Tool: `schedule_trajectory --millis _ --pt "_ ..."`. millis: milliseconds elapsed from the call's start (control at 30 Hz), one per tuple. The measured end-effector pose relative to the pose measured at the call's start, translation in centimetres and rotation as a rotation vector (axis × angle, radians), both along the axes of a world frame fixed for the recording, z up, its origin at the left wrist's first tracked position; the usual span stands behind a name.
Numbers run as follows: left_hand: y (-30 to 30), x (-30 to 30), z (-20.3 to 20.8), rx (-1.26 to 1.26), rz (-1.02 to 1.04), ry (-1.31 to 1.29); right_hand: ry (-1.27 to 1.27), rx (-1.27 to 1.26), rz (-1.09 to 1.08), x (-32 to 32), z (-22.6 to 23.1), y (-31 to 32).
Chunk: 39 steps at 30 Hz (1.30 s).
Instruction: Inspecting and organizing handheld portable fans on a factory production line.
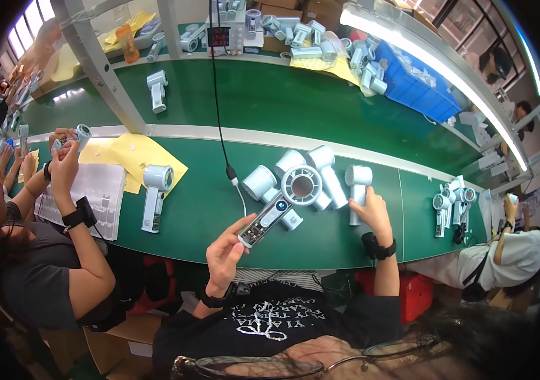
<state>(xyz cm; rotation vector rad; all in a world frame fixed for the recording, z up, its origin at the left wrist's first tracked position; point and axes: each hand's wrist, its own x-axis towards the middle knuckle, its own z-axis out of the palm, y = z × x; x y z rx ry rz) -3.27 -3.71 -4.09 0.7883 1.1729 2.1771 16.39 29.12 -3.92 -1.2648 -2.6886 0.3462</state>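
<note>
My left hand (224,256) grips the lower end of a light-blue handheld fan (271,216), held tilted above the green table. Its round head points away from me, and the handle's open face shows a circuit board and a small lit display. My right hand (374,214) has its fingers closed around the handle of a second handheld fan (359,177), which lies on the table to the right. Between my hands, partly hidden by the raised fan, lie several more light-blue fans (325,170). A cable with a black connector (231,172) hangs down just left of them.
Another fan (156,196) lies to the left by a yellow sheet (156,158) and a white tray (106,190), near a co-worker's hands (64,164). Several fans (453,201) cluster at the right. Beyond a metal rail (219,133), a blue bin (412,85) stands at the back.
</note>
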Motion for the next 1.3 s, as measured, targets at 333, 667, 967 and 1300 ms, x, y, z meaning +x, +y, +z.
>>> schedule_trajectory --millis 333,667,967,1300 --pt "-0.1 0.9 0.2 -0.017 -0.038 0.1 0.699 -0.291 0.255 -2.4 8.8 -8.7" --pt "-0.4 1.7 0.6 0.006 -0.014 0.147 0.95 -0.743 0.472 -6.2 7.6 -12.7" --pt "-0.8 0.8 0.9 -0.032 -0.155 0.19 0.892 -0.143 0.84 -6.6 5.9 -10.4" --pt "-1.5 -0.4 0.9 -0.078 0.245 0.288 1.96 -1.077 0.791 3.2 9.3 -5.6"
